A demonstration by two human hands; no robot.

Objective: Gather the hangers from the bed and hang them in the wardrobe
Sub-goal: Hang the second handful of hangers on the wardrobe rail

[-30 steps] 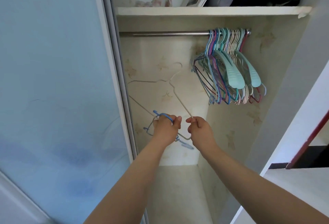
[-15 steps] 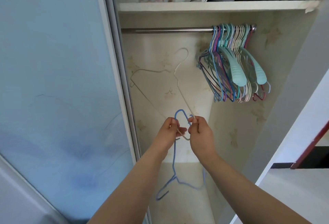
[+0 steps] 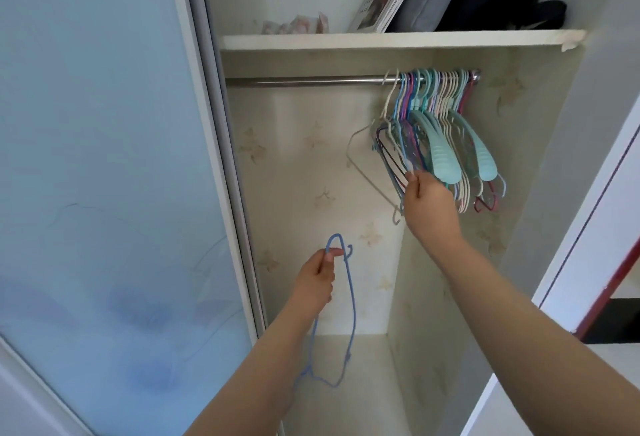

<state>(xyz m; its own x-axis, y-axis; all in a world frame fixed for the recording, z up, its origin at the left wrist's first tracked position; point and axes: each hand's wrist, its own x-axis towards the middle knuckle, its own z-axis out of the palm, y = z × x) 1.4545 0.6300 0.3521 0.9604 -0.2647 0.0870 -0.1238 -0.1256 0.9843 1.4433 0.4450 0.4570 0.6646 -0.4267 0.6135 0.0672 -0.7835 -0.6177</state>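
Wardrobe (image 3: 311, 165): open in front of both hands, its back wall bare behind them; the sliding door (image 3: 104, 158) stands off to the left of the left hand.
Shelf (image 3: 381, 40): well above both hands, with a book and dark bundles on top.
Rail (image 3: 304, 81): above the hands, bare along the stretch over the left hand, crowded only at the end over the right hand.
Hung bunch (image 3: 446, 145): many hangers in teal, pink, cream and purple packed together on the rail, directly above and touching the right hand.
White hanger (image 3: 367, 162): its hook sits over the rail at the left edge of the bunch; its lower bar slants down to just left of the right hand.
Blue hanger (image 3: 349, 297): dangles below the left hand, hook uppermost, well short of the rail.
Right hand (image 3: 427, 203): raised under the bunch, fingertips pinched on a thin hanger edge at the bunch's lower left; which hanger exactly I cannot tell.
Left hand (image 3: 317, 281): closed around the neck of the blue hanger, thumb pressed on its hook.
Progress: judging from this, nearly done. The white hanger looks seated, the blue one is yet to go up, and whether more wait on the bed cannot be seen.
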